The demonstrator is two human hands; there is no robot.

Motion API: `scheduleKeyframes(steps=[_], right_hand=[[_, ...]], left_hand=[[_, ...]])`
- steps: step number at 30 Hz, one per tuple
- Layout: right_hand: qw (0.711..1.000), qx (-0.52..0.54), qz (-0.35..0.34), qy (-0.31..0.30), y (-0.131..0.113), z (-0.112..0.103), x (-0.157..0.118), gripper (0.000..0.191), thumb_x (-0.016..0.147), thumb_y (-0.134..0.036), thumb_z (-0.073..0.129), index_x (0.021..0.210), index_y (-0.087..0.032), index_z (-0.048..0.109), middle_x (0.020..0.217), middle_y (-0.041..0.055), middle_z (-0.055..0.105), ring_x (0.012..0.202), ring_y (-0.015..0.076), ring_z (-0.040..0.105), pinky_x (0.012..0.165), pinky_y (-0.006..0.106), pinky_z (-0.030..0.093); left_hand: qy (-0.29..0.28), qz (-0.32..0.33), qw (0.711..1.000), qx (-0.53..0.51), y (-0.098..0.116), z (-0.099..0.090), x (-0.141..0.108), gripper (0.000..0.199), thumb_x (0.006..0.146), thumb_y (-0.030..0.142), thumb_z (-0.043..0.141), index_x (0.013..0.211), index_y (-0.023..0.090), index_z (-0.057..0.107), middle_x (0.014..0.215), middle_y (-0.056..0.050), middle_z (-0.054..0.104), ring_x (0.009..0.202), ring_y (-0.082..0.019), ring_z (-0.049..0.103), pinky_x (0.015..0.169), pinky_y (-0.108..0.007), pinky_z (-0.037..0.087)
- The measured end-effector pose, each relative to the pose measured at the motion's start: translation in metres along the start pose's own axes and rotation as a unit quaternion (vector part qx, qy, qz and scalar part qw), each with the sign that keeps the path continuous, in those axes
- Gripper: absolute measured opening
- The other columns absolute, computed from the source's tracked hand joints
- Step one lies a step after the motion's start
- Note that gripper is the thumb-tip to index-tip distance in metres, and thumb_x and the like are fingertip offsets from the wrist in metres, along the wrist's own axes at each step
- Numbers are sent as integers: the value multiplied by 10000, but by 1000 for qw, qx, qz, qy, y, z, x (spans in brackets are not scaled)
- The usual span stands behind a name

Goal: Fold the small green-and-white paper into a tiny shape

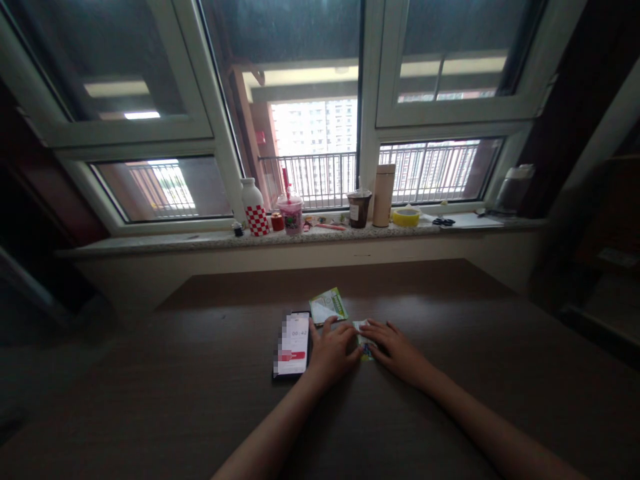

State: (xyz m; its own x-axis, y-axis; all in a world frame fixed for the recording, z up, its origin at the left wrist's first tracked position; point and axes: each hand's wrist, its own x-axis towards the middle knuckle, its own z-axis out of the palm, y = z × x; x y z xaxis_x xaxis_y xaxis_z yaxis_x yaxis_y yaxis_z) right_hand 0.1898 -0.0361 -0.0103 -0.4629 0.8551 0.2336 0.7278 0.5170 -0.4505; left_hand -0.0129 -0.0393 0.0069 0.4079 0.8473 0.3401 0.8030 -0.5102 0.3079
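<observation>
Phone (293, 345) and green packet (329, 305) beside hands (334, 352).

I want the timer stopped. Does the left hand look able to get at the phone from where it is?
Probably yes: the left hand rests on the table right beside the phone, with nothing between them.

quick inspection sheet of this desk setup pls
surface: dark wooden table, mostly bare
job's things: small folded paper pressed flat under both hands; green-and-white packet just beyond
clutter: phone, screen lit, beside the left hand
grippers: left hand and right hand both flat on the paper
cables: nothing seen
surroundings: windowsill with checkered bottle, pink drink cup, dark drink cup, tan flask, yellow tape roll
</observation>
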Motion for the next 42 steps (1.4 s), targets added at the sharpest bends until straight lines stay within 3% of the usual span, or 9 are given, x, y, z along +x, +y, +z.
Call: scheduleKeyframes(steps=[6,13,16,18,23,35,42], right_hand=[[1000,19,-5,1,-1,-3,0,293,905,-276,469,1164,-275,606,1401,38,521,1369,230,372,1134,545,202],[999,49,-5,10,1,-1,-1,254,898,-283,494,1108,-284,636,1382,36,541,1360,245,384,1133,560,182],[995,94,2,43,5,0,3,231,885,-312,529,1063,-269,669,1329,61,578,1304,250,450,1120,521,249],[987,134,14,91,8,-1,8,227,884,-302,522,1014,-228,693,1271,99,594,1212,236,525,1067,440,359],[981,120,36,147,16,-1,16,142,821,-245,599,847,-195,730,1073,108,615,1068,239,557,987,401,411],[979,99,79,160,29,9,19,92,745,-254,685,793,-221,756,1030,90,608,1045,242,537,969,385,400],[976,115,86,165,29,11,19,136,792,-308,639,813,-221,740,1027,84,607,1044,234,536,975,387,395]], left_hand=[[-13,8,1000,12,-1,-3,1,247,867,452,562,1075,341,635,1288,27,610,1350,-318,323,1088,-706,-72],[-20,10,1000,17,0,-6,0,277,883,467,526,1106,343,635,1286,23,621,1354,-321,331,1083,-710,-94],[-20,3,1000,14,0,-5,0,294,883,482,523,1121,349,634,1280,27,625,1364,-320,319,1078,-710,-110],[-18,2,1000,13,-1,-4,0,296,885,489,517,1126,359,630,1277,36,627,1367,-322,315,1067,-719,-120],[-21,6,1000,19,-3,-4,1,304,886,516,502,1131,383,622,1284,62,623,1353,-337,330,1036,-746,-138],[-19,-1,1000,20,-1,-3,0,306,874,517,523,1133,386,619,1285,54,623,1348,-330,338,1041,-751,-118],[-24,-3,1000,17,-2,-3,0,307,879,528,510,1130,387,616,1297,59,614,1348,-328,336,1026,-755,-136]])
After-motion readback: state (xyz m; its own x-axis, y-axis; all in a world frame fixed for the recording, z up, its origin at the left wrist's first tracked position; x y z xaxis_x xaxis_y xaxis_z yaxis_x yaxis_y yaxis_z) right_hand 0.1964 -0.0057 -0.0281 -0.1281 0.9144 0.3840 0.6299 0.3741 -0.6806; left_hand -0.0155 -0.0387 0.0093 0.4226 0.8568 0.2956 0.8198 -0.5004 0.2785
